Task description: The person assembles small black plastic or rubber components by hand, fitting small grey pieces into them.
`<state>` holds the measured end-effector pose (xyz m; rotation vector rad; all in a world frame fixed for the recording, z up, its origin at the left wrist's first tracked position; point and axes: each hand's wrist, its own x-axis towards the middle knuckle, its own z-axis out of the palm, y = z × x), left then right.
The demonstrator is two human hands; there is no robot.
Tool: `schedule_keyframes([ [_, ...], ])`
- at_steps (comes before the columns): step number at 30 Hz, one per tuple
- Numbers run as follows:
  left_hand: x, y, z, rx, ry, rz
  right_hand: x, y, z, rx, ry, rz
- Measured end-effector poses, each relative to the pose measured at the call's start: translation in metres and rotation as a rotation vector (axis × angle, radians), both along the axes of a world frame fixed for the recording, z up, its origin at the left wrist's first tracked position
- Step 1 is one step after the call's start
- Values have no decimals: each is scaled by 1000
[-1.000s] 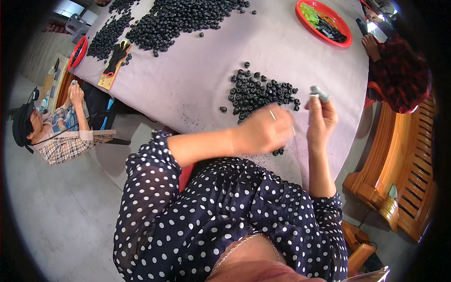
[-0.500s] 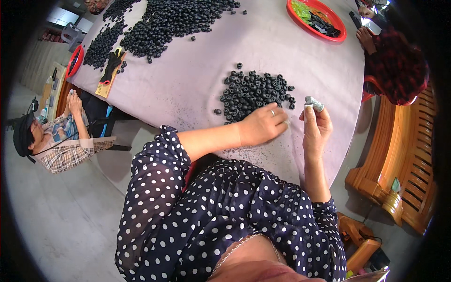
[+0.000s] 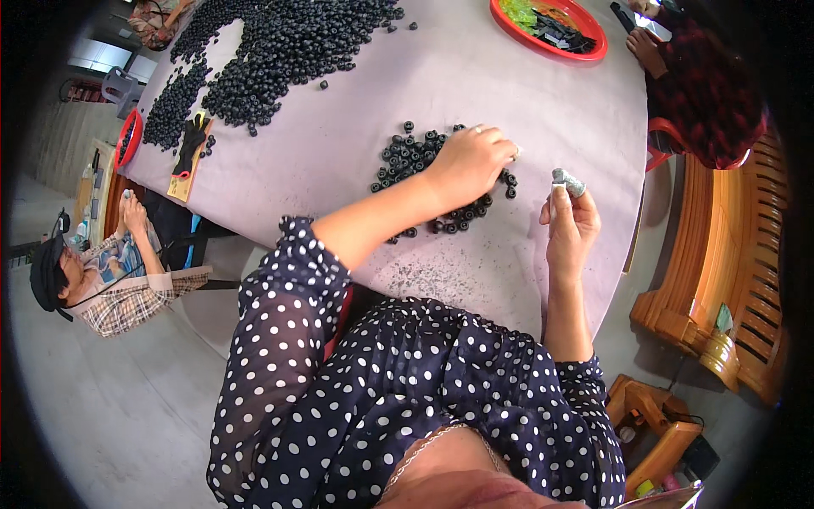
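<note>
A loose heap of small black round parts with holes lies on the cloth-covered table in front of me. My left hand reaches over its right side and covers part of it. The left fingers are bent and close together, a ring on one of them, and whatever is at their tips is hidden. To the right of the heap, my right hand is raised with thumb and forefinger pinched. White wrapping shows at the thumb. A grey speckled sleeve-like piece is at the forefinger; I cannot tell whether it is worn or held.
A much larger mass of black parts spreads across the far left, beside a black glove on a yellow card. A red tray stands at the far right. Co-workers sit left and right; a wooden bench is at right.
My left hand has moved up and away from me, from the heap's near right edge to over its right side. My right hand keeps its pinch almost in place. The view has shifted slightly.
</note>
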<state>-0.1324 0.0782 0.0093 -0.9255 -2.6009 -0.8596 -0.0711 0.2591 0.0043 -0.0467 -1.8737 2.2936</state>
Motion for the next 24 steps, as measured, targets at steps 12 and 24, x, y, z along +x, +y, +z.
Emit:
schedule_keyframes([
  [12, -28, 19, -2, -393, -72, -176, 2, 4, -4, -13, -116, 69],
  [24, 55, -15, 9, 1491, -1625, -64, 20, -9, 15, -24, -151, 372],
])
